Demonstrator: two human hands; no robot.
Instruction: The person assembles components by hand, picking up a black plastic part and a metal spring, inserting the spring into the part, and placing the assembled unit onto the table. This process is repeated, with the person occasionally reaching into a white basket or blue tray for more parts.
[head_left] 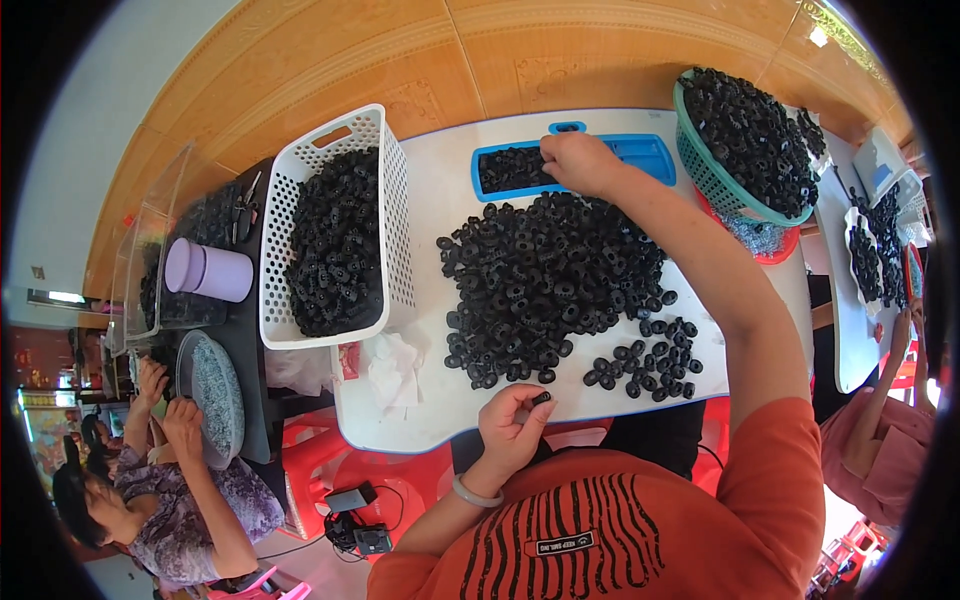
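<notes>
My left hand [509, 428] is near the table's front edge, its thumb and fingers closed on a small black plastic piece [541, 398]. Farther off, my right hand [580, 163] reaches over a blue divided tray [643, 152]. Its fingertips are pinched at the tray's left compartment, which holds small black parts [512, 168]; whatever lies between them is hidden. Between my hands spreads a large heap of black plastic pieces with holes [550, 270]. A smaller loose group of them [650, 362] lies at the heap's near right.
A white perforated basket [398, 220] full of black parts stands left, beside crumpled white tissue [396, 370]. At the right, a green basket [705, 165] heaped with black parts sits over a red basin [777, 250]. Co-workers sit at left [165, 500] and far right [885, 450].
</notes>
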